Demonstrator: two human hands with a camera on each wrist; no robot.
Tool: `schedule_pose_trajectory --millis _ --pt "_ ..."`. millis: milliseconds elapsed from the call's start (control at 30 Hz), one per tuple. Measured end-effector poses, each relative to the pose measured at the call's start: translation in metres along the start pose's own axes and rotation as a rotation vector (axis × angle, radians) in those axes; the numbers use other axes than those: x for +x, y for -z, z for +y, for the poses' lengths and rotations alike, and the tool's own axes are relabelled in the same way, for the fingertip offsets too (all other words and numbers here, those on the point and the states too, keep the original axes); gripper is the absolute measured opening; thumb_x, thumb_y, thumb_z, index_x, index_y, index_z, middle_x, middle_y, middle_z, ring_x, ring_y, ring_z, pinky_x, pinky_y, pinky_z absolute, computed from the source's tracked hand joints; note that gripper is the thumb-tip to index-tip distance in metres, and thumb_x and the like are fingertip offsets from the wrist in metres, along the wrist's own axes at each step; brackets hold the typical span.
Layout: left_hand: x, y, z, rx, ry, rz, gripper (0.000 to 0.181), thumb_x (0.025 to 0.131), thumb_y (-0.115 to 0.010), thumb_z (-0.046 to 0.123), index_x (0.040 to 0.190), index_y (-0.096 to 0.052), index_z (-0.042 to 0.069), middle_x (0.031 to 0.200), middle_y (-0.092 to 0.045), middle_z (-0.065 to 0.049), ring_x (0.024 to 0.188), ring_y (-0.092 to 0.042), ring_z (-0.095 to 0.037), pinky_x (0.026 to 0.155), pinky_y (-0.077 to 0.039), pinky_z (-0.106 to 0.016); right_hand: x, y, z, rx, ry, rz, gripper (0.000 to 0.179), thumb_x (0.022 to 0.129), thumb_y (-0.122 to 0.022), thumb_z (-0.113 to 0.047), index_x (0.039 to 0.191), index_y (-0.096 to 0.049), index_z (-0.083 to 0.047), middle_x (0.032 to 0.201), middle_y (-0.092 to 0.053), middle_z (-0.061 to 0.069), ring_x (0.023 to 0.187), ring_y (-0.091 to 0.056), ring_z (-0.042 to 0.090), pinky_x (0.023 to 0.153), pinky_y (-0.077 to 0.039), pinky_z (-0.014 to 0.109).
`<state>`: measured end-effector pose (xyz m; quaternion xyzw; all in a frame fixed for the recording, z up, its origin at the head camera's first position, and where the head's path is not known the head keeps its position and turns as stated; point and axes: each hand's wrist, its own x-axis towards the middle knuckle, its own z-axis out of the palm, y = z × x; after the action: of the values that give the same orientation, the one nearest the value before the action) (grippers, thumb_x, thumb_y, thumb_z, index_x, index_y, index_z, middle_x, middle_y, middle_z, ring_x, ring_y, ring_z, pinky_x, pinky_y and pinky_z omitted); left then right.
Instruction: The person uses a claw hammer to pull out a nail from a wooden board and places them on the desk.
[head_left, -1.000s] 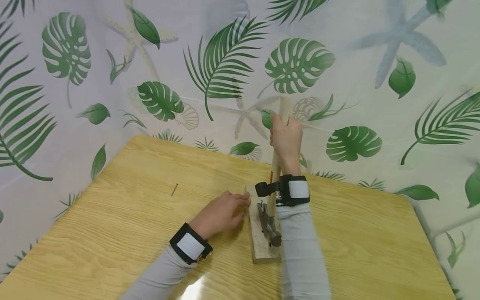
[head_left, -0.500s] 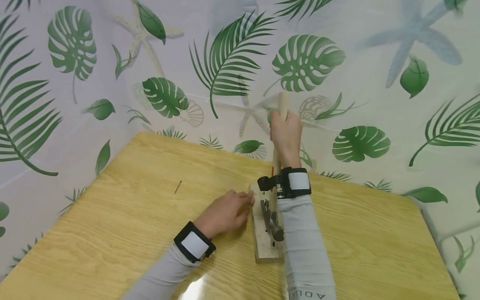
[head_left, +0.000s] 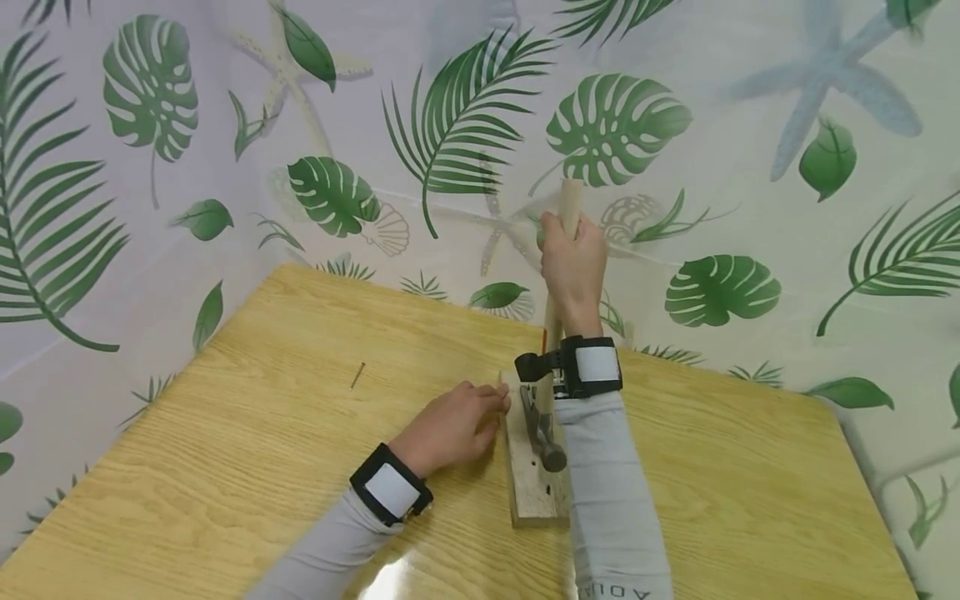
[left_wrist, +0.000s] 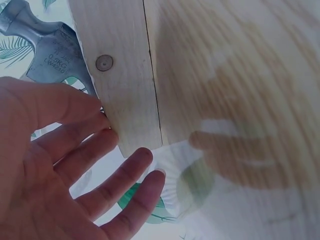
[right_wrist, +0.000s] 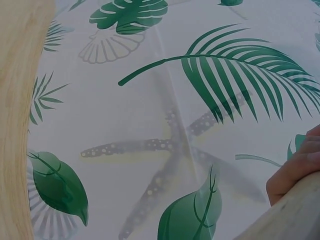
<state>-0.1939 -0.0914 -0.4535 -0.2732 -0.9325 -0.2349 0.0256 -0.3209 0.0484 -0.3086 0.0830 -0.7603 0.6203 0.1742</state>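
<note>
My right hand (head_left: pixel 574 268) grips the wooden handle of a claw hammer (head_left: pixel 551 454). The handle rises away from me, and the metal head sits low over a wooden board (head_left: pixel 531 500). The claw points to the board's far end; whether it has hold of a nail is too small to tell. Fingertips of my left hand (head_left: pixel 453 425) touch the board's left edge near that end, fingers fairly straight. In the left wrist view, a round metal nail head (left_wrist: pixel 104 63) shows on the board's side, with the hammer head (left_wrist: pixel 52 55) beyond it. Dark marks dot the board's top.
A loose nail (head_left: pixel 357 375) lies on the wood-grain table (head_left: pixel 262 442), left of the board. Behind the table's far edge hangs a leaf-patterned cloth (head_left: pixel 465 108). The right forearm covers part of the board's right side.
The hammer head has shifted slightly toward the board's far end, showing more of the near board. My right hand keeps its grip. My left hand stays at the board's edge; the head view moved a little.
</note>
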Motion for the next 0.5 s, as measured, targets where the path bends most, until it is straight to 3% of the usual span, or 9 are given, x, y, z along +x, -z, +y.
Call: schedule_pose_trajectory --millis 233,500 --pt "0.000 -0.001 0.001 0.004 0.009 0.000 0.034 0.102 -0.057 0.014 0.134 -0.067 0.008 0.148 -0.056 -0.006 0.113 -0.062 -0.029 0.099 -0.051 -0.041 -0.020 0.010 -0.011 0.039 0.078 0.051 0.037 0.102 -0.055 -0.024 0.068 -0.044 -0.015 0.050 -0.040 -0.004 0.042 -0.040 0.012 0.042 -0.031 0.026" --pt "0.000 -0.003 0.002 0.001 0.020 0.007 0.035 0.104 -0.053 0.013 0.136 -0.065 0.008 0.148 -0.056 -0.007 0.116 -0.061 -0.030 0.098 -0.052 -0.042 -0.060 0.025 -0.021 0.166 0.322 0.119 0.030 0.103 -0.056 -0.018 0.074 -0.053 -0.011 0.049 -0.042 0.001 0.038 -0.036 0.014 0.039 -0.030 0.027"
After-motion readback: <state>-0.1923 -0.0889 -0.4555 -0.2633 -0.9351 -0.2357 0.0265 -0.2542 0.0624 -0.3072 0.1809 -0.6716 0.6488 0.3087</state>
